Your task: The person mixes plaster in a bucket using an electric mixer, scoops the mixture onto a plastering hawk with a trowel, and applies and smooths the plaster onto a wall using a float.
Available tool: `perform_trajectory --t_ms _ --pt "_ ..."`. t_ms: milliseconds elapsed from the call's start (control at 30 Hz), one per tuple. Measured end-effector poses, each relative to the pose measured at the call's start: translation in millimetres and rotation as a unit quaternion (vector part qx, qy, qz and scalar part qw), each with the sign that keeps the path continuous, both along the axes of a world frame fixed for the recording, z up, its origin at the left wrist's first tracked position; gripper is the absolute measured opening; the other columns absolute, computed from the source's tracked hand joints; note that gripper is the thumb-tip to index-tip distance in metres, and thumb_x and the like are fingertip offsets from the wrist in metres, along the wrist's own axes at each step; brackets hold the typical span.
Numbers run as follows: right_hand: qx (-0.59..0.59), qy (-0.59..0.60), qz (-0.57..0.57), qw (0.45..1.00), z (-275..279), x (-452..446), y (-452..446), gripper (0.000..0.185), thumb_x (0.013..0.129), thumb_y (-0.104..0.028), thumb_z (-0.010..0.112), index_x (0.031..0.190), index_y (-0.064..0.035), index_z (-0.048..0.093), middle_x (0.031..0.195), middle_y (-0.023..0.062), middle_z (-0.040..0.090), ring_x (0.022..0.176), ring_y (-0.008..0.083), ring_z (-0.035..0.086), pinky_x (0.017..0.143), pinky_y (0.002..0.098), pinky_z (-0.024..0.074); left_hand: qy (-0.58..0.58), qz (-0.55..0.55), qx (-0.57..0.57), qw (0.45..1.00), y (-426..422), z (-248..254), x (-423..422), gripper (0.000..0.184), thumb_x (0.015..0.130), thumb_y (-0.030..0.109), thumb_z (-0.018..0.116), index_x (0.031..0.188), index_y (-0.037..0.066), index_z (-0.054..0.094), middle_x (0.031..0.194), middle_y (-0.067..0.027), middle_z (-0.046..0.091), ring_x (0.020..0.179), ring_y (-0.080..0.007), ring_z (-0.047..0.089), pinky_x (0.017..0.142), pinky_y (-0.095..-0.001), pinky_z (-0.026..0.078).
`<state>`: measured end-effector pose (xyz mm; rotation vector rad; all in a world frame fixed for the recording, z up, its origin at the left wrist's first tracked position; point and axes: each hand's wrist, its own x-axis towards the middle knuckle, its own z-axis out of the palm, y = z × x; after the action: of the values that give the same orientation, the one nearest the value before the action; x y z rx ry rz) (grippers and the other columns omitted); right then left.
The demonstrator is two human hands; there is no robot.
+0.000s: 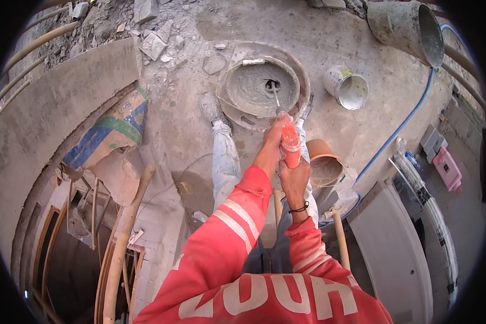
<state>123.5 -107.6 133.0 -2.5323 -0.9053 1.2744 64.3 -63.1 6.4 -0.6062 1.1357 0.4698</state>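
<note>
Both hands grip a red power drill (290, 143) that points away from my body. My left hand (274, 133) wraps round its front part, and my right hand (295, 182) closes round the rear end. A thin mixing rod (277, 98) runs from the drill into wet grey mortar (247, 89), with a dark hollow where it enters. The mortar fills a round bucket (231, 102) with a white handle grip (253, 62) at its far rim. A larger ring-shaped rim (303, 73) surrounds the bucket, between my feet.
A small white bucket (346, 89) and an orange-brown bucket (325, 163) stand to the right. Farther off lies a large grey bucket (407, 32). A blue hose (402, 129) crosses the right side. Left are a cement bag (110, 129), a wooden pole (125, 243) and broken stones (154, 46).
</note>
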Motion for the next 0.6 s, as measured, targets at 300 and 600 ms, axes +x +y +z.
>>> perform_trajectory --t_ms 300,600 --pt "-0.003 0.014 0.013 1.0 2 -5 -18 0.028 0.074 -0.015 0.072 0.091 0.0064 0.067 0.077 0.0255 0.068 0.076 0.0417 0.069 0.069 0.0446 0.0512 -0.041 0.032 -0.011 0.999 -23 6 -11 0.023 0.089 0.034 0.065 0.089 0.012 0.059 0.076 -0.0094 0.062 0.062 -0.0268 0.064 0.052 -0.0408 0.054" --pt "-0.078 0.015 0.054 0.995 7 -30 -26 0.029 0.074 -0.019 0.075 0.09 0.0041 0.068 0.078 0.0265 0.068 0.076 0.044 0.068 0.067 0.0474 0.0527 -0.005 0.026 -0.016 1.0 -32 21 -50 0.029 0.087 0.037 0.068 0.094 0.01 0.06 0.081 -0.0092 0.064 0.067 -0.0272 0.065 0.058 -0.0405 0.055"
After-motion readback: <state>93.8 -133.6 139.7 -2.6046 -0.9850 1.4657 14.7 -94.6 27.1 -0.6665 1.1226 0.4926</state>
